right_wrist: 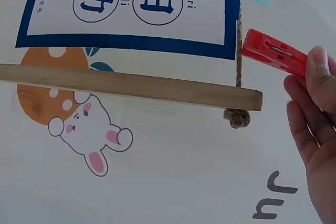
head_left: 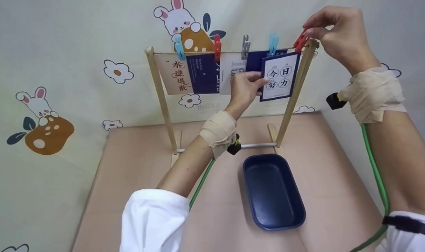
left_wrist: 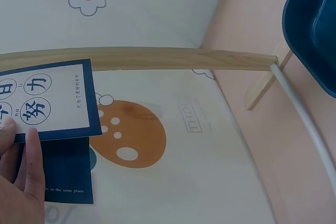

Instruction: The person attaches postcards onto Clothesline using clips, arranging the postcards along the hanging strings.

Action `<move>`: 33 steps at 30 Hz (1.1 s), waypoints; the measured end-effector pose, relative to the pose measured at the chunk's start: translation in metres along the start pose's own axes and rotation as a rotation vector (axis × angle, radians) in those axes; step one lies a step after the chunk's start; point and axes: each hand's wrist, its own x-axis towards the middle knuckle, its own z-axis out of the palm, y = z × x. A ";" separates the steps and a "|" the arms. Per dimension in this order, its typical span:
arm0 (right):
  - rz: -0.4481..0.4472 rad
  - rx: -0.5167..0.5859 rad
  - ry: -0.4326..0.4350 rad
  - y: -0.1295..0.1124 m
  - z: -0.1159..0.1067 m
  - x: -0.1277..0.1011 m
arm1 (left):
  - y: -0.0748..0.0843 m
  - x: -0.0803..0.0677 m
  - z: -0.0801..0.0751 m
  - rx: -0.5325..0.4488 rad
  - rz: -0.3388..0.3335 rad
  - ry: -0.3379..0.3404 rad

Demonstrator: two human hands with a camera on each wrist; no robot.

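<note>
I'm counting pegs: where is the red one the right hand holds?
In the head view, the red peg sits at the string's right end, by the right post, pinched by the right hand.

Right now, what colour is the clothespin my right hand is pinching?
Red clothespin, clearest in the right wrist view.

White card (head_left: pixel 280 77) with blue border, hanging from string, red clothespin (head_left: pixel 300 41) at its corner
</note>
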 end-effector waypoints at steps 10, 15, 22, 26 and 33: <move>-0.008 -0.091 -0.099 -0.003 0.003 0.008 | 0.000 0.001 -0.002 0.008 0.001 0.029; -0.015 -0.104 -0.138 0.000 0.006 0.010 | -0.001 0.002 -0.001 -0.009 -0.014 0.029; 0.011 -0.112 -0.222 0.001 0.007 0.009 | 0.000 0.002 0.002 -0.022 -0.037 0.025; 0.024 -0.082 -0.246 0.004 0.008 0.008 | 0.000 0.001 0.003 -0.026 -0.028 0.029; 0.036 -0.057 -0.249 0.007 0.009 0.005 | 0.001 -0.002 0.003 -0.012 -0.001 0.027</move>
